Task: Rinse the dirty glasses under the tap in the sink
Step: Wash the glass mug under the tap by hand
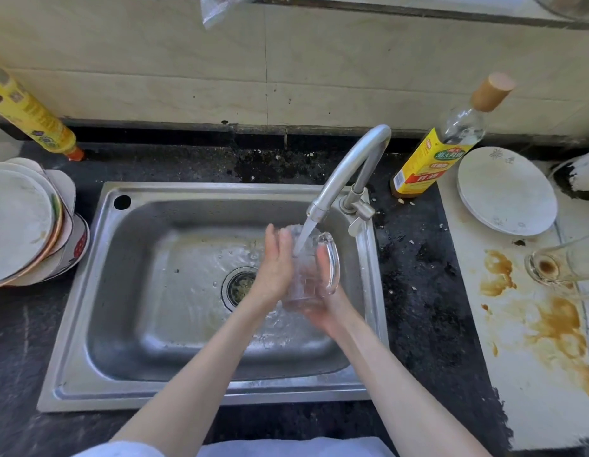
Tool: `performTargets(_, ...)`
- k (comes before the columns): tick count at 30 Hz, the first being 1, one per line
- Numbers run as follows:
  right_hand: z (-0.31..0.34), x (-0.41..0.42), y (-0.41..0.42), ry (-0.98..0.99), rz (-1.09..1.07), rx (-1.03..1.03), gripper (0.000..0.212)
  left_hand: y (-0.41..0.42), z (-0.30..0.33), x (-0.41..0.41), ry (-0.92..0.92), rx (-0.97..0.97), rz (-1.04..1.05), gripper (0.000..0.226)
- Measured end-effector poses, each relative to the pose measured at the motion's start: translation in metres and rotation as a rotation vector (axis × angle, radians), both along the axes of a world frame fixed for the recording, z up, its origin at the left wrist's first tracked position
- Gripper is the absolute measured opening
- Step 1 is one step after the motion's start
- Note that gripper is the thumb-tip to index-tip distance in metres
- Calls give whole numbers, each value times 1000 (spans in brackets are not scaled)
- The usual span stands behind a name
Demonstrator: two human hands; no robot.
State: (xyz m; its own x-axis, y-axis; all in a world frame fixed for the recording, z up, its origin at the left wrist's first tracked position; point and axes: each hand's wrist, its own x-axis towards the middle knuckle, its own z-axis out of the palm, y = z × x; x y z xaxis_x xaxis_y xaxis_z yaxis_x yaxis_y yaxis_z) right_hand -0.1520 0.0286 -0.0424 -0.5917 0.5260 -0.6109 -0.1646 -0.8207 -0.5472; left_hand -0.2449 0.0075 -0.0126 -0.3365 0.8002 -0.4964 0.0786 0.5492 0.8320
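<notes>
a clear glass mug with a handle [314,268] is held over the stainless steel sink [128,291], under the stream from the curved metal tap [349,169]. it is cupped from below by the right hand [322,308], while the left hand [275,262] is pressed flat-fingered against its left side.

Stacked dirty plates [21,222] sit left; a cooking-wine bottle [434,153] and white plate [505,191] right.
</notes>
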Motion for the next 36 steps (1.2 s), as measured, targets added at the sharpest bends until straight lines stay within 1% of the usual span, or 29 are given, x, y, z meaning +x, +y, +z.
performTargets(1,-3,1,2,-5,-26,9,64,-2,1,4,1,20,-21,64)
performTargets(3,-5,4,5,-61,-117,2,50,-12,-5,14,13,174,-93,81)
performTargets(4,-6,6,6,-124,-139,27,44,-15,-10,17,38,206,-111,87)
performTargets(5,-7,9,7,-167,-131,67,42,-16,-13,17,43,202,-113,89)
performTargets(6,-5,10,7,-178,-98,113,46,-15,-14,15,26,192,-117,86)
performTargets(8,1,9,4,-114,-6,163,66,-8,-10,10,-38,99,-65,81)
performTargets(9,6,8,2,-68,58,171,74,-5,-11,5,-77,27,-21,87)
performTargets(10,10,8,2,-59,105,192,77,-2,-10,-1,-113,-14,10,95)
performTargets(11,13,9,3,-63,128,215,74,-2,-9,-6,-157,-25,29,102)
performTargets(12,14,11,4,-70,145,233,64,-4,-9,-10,-222,-8,50,105)
performTargets(13,14,13,6,-84,149,233,52,-6,-12,-13,-280,5,73,101)
performTargets(14,12,17,9,-89,151,211,43,-9,-13,-13,-325,20,89,92)
performTargets(16,9,22,12,-89,149,146,35,-12,-16,-13,-338,36,104,74)
performTargets(17,8,23,14,-94,156,128,33,-13,-17,-13,-332,34,125,73)
performTargets(19,10,25,18,-114,173,122,29,-14,-19,-12,-305,33,157,85)
performTargets(20,11,26,20,-125,189,125,28,-15,-16,-11,-294,40,167,87)
performTargets(22,14,25,24,-179,226,154,23,-18,-17,-10,-268,48,201,78)
performTargets(25,11,27,34,-349,242,232,18,-21,-23,-11,-246,44,252,63)
performTargets(26,8,29,39,-393,208,234,19,-21,-25,-12,-254,45,261,59)
performTargets(27,5,32,46,-406,135,180,21,-21,-26,-14,-252,46,258,62)
performTargets(29,3,39,60,-385,-53,13,22,-21,-25,-15,-179,36,202,81)
performTargets(30,3,42,66,-381,-125,-49,27,-21,-23,-16,-134,42,164,85)
performTargets(32,3,45,77,-371,-199,-120,42,-21,-20,-16,-88,75,112,85)
performTargets(33,5,44,81,-351,-233,-140,43,-21,-19,-16,-71,99,89,87)
performTargets(36,11,39,88,-309,-322,-172,18,-20,-17,-15,5,166,16,94)
